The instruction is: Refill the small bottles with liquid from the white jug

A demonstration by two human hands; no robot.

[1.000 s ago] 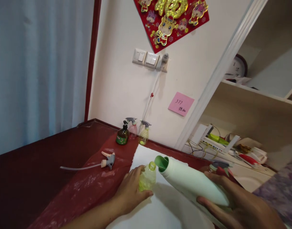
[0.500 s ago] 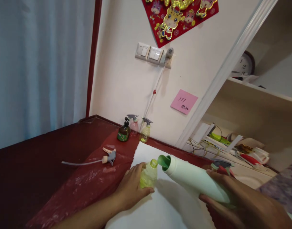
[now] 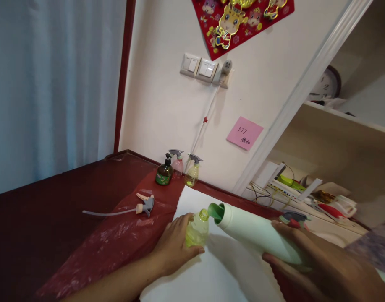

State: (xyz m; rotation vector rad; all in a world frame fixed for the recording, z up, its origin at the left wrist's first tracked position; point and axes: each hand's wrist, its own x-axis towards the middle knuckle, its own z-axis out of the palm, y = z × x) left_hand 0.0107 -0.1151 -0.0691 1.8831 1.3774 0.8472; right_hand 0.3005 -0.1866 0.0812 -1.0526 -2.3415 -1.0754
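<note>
Refilling looks like the step in hand: a small clear bottle (image 3: pixel 197 228) with yellowish liquid stands upright and uncapped on the white sheet (image 3: pixel 220 272), and every other place here is given from that bottle. The left hand (image 3: pixel 175 247) wraps around its near side, fingers curled on the wall, steadying it. Just to its right, the green spout of the large white bottle (image 3: pixel 255 235) hangs tilted toward the small neck, close to it but apparently not yet over the opening. The right hand (image 3: pixel 308 264) grips that white bottle around its lower body, fingers closed on it.

By my judgement the next move calls for bringing the spout squarely above the narrow mouth and tipping slowly, since the opening is small and the pourer wide.

Left of the small bottle, on the red plastic cover (image 3: pixel 123 239), lies a loose trigger sprayer (image 3: pixel 144 206) with its long tube stretched leftward. Behind it, against the wall, stand a dark pump bottle (image 3: pixel 163 173) and two spray bottles (image 3: pixel 192 172); their labels are too small to read. Higher up the wall, a pink sticky note (image 3: pixel 244 133) reads "377" over two handwritten characters I cannot make out. Above it hangs a red and gold decoration (image 3: pixel 239 21).
</note>
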